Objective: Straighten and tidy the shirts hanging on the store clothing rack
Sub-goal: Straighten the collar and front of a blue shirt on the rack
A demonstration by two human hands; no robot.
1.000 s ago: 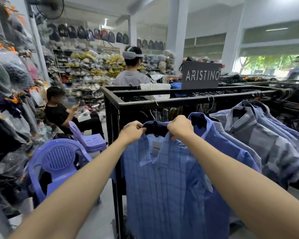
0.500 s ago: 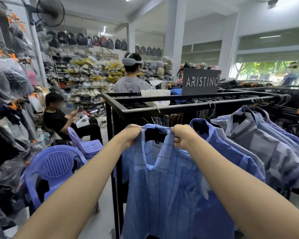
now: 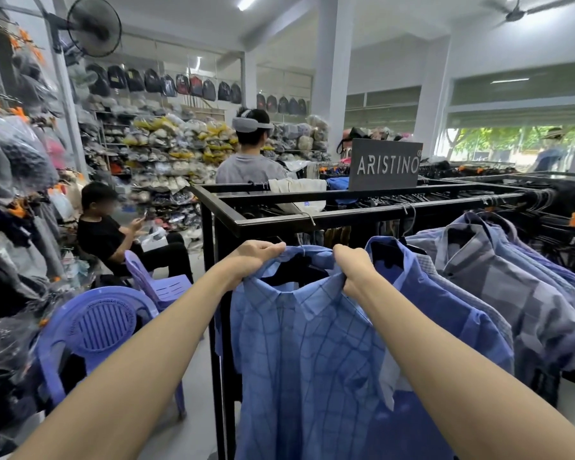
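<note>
Right now both hands hold the collar of a blue checked shirt (image 3: 299,353) that hangs at the near end of the black clothing rack (image 3: 279,222), at 6 o'clock in the view. The left hand (image 3: 251,260) grips the left side of the collar, fingers curled over the edge. The right hand (image 3: 354,272) pinches the right side of the collar, bunching the cloth. Between them shows a dark hanger (image 3: 292,272), its wire hook (image 3: 307,218) over the front bar.

At 3 o'clock more shirts hang in a row, first a plain blue shirt (image 3: 445,303) touching the checked one, then a grey block-pattern shirt (image 3: 512,293). On the rack top at 1 o'clock stands a dark sign (image 3: 385,164) with the white word "ARISTINO". Behind the rack at 12 o'clock 1 person in a grey top (image 3: 249,167) stands with the back turned. At 9 o'clock another person in black (image 3: 113,234) sits, and 2 purple plastic chairs (image 3: 93,330) are near the rack's corner post.
</note>
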